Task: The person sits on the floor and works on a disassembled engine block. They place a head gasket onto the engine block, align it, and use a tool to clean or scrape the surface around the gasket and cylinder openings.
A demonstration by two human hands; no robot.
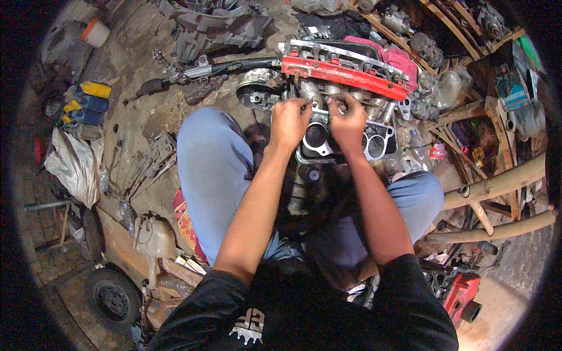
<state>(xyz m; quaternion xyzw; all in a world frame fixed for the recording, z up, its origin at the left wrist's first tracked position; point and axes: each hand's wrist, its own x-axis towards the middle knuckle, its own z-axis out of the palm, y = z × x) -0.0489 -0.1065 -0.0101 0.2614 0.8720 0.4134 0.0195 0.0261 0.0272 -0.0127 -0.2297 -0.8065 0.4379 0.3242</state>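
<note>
Both hands are at the near side of a metal engine part with runner pipes (311, 92) and a red bar (345, 76) along its top. My left hand (289, 121) is closed, its fingertips pinched together by the left end of the pale flange; what they hold is hidden. My right hand (348, 121) is curled with thumb and forefinger together, just to the right, and I cannot make out what is in it. Between and below them shows a flange ring (317, 140) around a dark round opening. A second flange ring (375, 145) lies right of my right wrist.
A black hose with a metal fitting (198, 71) runs left from the red bar. Beside it sits a round metal part (257, 89). Pink cloth (401, 63) lies behind the engine part. Wooden poles (497, 182) stand at right; a wheel (113, 300) lies lower left.
</note>
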